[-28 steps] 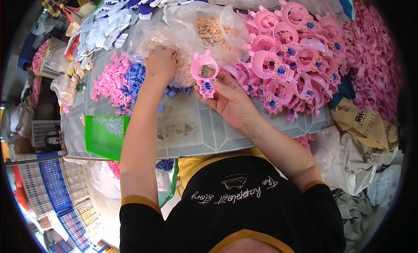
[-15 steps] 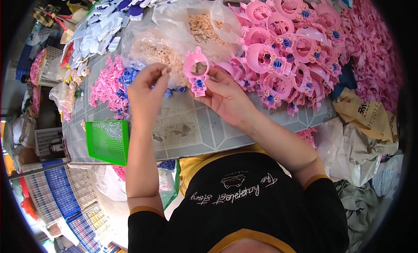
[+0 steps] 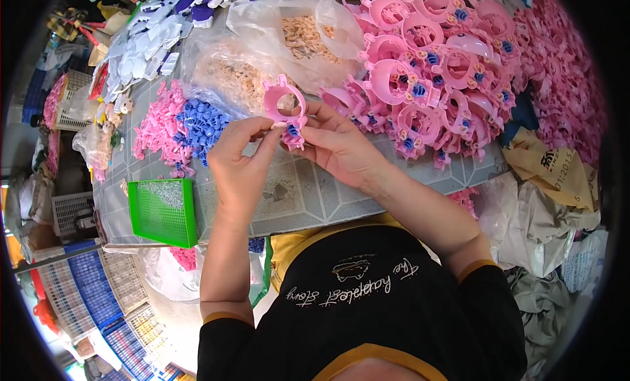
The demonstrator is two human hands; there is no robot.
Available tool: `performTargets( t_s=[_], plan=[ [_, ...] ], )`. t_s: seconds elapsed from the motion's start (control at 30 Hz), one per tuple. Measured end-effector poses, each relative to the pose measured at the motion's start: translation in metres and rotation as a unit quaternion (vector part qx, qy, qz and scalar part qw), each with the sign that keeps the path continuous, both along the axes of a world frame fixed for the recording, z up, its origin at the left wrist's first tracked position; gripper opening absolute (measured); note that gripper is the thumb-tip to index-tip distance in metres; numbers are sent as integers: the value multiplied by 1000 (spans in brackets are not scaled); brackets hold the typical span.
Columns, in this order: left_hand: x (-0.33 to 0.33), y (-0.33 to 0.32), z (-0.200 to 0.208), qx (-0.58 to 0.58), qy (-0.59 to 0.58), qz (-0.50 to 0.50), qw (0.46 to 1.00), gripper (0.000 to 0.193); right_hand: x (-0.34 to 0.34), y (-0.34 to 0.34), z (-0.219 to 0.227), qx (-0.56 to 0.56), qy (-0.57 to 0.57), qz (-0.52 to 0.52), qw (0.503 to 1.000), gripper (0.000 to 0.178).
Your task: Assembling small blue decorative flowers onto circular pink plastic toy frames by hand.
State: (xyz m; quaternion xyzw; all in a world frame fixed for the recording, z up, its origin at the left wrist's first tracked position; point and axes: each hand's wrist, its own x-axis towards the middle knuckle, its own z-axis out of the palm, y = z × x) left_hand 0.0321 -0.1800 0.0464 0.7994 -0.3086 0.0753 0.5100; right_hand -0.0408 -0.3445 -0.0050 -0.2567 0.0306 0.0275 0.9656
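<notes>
My right hand [image 3: 342,145] grips a pink plastic toy part [image 3: 271,100] with a round ring at the top and a dark blue insert [image 3: 293,129] in its lower body. The part is tilted, ring away from me. My left hand [image 3: 241,159] pinches a small pale peach piece [image 3: 278,126] between thumb and forefinger, against the left side of the pink part's lower body. Whether the piece sits in the part I cannot tell. Just beyond are clear plastic bags [image 3: 239,20] holding many peach pieces [image 3: 303,41].
To the left lie piles of small pink parts [image 3: 157,128] and blue parts [image 3: 202,124]. A green perforated basket [image 3: 190,213] stands at the table's [image 3: 308,194] near-left edge. Similar pink ring parts [image 3: 423,85] are heaped at right. White and purple parts [image 3: 147,43] fill the far left.
My left hand has moved right from beside the bag, bringing the peach piece to the pink part. The pink part has shifted slightly left and turned in my right hand.
</notes>
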Motion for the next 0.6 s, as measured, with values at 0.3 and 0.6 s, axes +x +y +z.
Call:
performTargets(
  t_s=[0.3, 0.6],
  plan=[
    [-9, -4, 9, 78, -68, 28, 994, 15, -1, 1, -5, -62, -28, -10, 998, 38],
    [-7, -2, 14, 78, -25, -4, 997, 14, 0, -3, -2, -5, 0, -6, 1000, 37]
  ],
)
